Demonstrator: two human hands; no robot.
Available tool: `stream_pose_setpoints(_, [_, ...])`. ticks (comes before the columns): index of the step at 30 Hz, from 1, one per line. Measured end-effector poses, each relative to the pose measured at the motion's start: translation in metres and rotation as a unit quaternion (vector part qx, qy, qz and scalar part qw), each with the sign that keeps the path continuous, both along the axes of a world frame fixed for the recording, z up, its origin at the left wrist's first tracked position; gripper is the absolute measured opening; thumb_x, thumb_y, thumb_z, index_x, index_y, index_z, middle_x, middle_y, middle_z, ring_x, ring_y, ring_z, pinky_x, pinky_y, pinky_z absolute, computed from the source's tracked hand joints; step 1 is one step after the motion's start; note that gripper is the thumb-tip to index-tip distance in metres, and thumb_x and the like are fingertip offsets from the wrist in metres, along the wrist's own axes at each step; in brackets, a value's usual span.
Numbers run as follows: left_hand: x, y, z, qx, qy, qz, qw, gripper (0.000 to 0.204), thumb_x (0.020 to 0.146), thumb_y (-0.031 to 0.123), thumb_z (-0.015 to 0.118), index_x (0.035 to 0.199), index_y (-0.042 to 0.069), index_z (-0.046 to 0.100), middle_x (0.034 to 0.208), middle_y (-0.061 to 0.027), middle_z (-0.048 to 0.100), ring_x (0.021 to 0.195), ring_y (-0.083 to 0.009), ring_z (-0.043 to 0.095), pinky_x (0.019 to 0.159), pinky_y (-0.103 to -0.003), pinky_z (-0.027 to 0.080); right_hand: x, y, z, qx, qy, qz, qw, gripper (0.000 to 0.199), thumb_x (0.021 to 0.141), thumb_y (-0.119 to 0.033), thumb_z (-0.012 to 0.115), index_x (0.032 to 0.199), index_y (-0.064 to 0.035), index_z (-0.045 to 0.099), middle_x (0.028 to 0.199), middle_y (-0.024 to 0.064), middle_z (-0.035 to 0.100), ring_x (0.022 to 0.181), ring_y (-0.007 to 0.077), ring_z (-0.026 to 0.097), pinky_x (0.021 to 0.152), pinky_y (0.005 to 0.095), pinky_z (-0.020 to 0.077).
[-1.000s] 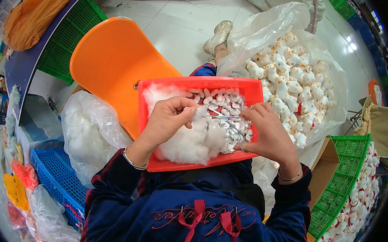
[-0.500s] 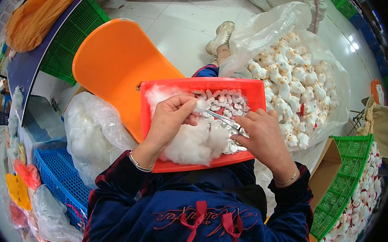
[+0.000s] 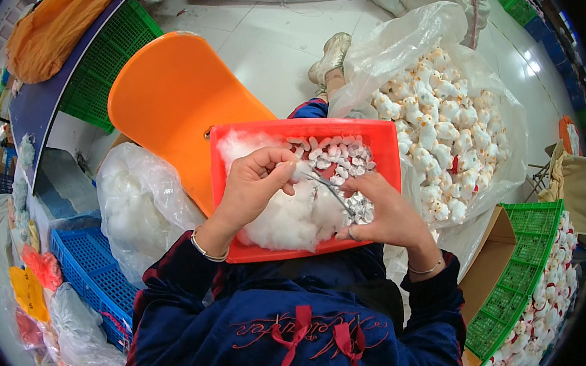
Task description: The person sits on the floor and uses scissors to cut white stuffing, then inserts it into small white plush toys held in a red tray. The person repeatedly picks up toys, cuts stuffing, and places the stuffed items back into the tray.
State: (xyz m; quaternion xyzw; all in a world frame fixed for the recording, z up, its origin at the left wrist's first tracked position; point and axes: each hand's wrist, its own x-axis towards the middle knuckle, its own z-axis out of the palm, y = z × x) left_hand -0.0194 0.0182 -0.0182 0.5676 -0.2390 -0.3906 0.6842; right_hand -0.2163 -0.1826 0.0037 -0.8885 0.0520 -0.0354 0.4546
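Now R hand [image 3: 392, 210] is spreading wider — still holding metal tool [image 3: 335, 190].
L hand [image 3: 254, 185] is pinching white piece [image 3: 299, 172] (prob. mid-work) over red tray [image 3: 390, 157].

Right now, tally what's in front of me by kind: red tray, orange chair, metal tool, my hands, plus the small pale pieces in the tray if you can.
Red tray: 1
Orange chair: 1
Metal tool: 1
Left hand and right hand: 2
Total: 5
Small pale pieces: too crowded to count, left out.
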Motion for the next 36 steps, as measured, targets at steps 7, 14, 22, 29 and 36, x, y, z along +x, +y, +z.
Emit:
stream_pose_setpoints(7, [0.0,0.001,-0.002,0.001,-0.02,0.023,1.0,0.017,0.101,0.009,0.065,0.114,-0.002,0.069,0.094,-0.0053,0.072,0.077,-0.0092,0.067,0.071,-0.023,0.055,0.006,0.014,-0.005,-0.035,0.044,-0.026,0.998,0.049,0.077,-0.03,0.084,0.118,-0.0061,0.069,0.092,0.0079,0.068,0.093,0.0286,0.064,0.084,0.043,0.0481])
stream_pose_setpoints(14, [-0.004,-0.004,0.002,0.007,-0.055,0.035,0.998,0.019,0.1,0.008,0.067,0.116,-0.002,0.072,0.097,-0.0053,0.072,0.079,-0.009,0.068,0.074,-0.023,0.055,0.008,0.008,0.016,0.008,0.086,0.002,0.996,0.032,0.081,-0.026,0.081,0.102,-0.0042,0.073,0.073,0.0145,0.062,0.066,0.0315,0.061,0.062,0.0396,0.0478])
stream_pose_setpoints(22, [0.0,-0.009,0.006,0.021,-0.121,0.026,0.992,0.021,0.099,0.007,0.067,0.117,-0.004,0.072,0.098,-0.0067,0.074,0.08,-0.0102,0.069,0.072,-0.023,0.056,0.015,0.008,0.027,0.14,0.148,0.043,0.978,0.027,0.089,-0.026,0.076,0.099,-0.0018,0.072,0.071,0.0156,0.062,0.061,0.0199,0.057,0.062,0.0357,0.0473])
stream_pose_setpoints(29, [-0.012,-0.02,0.009,0.017,-0.421,0.157,0.893,0.017,0.098,0.003,0.067,0.113,-0.003,0.071,0.089,-0.0112,0.074,0.074,-0.014,0.07,0.068,-0.026,0.054,0.026,0.08,0.008,0.402,0.114,-0.102,0.903,0.025,0.098,-0.024,0.07,0.092,0.0,0.067,0.066,-0.005,0.05,0.064,0.003,0.043,0.055,0.0261,0.0359])
stream_pose_setpoints(36, [-0.012,-0.023,0.01,-0.044,-0.127,0.156,0.979,0.023,0.103,0.007,0.061,0.121,-0.005,0.066,0.101,-0.0103,0.075,0.087,-0.0119,0.071,0.076,-0.025,0.057,0.037,0.074,0.005,0.118,0.03,-0.146,0.982,0.029,0.09,-0.025,0.076,0.089,0.0011,0.065,0.069,0.0091,0.062,0.059,0.0201,0.058,0.057,0.0325,0.0444])
